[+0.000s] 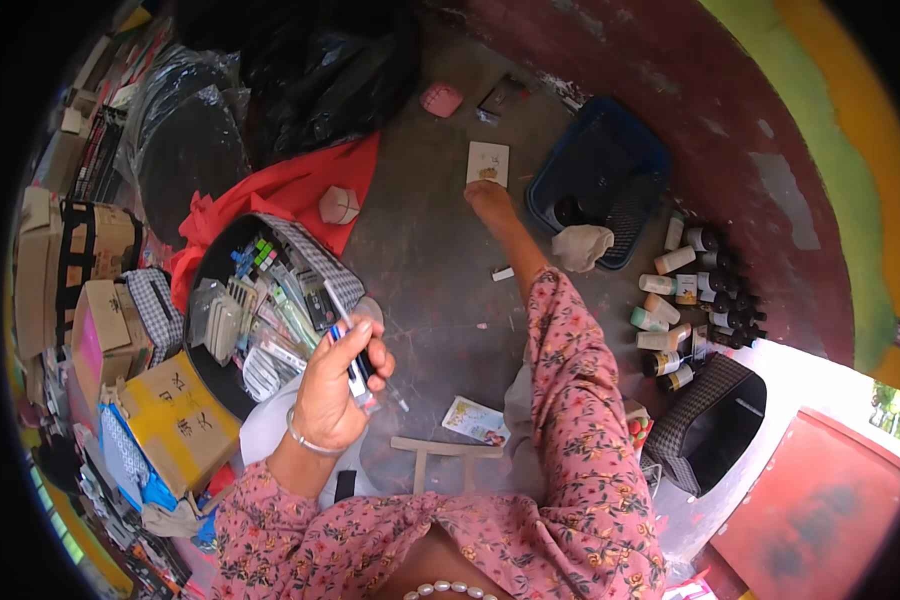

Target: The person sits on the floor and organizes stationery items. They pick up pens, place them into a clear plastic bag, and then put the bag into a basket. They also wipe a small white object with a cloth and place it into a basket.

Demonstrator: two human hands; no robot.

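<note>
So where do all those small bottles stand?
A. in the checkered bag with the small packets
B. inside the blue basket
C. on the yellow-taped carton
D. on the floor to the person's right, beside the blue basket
D: the small bottles stand clustered on the bare floor, to the right of the outstretched leg and just below the blue basket.

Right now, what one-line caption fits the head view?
Seated on the floor, left hand holds slim packaged items above an open black bag of small packets.
</note>
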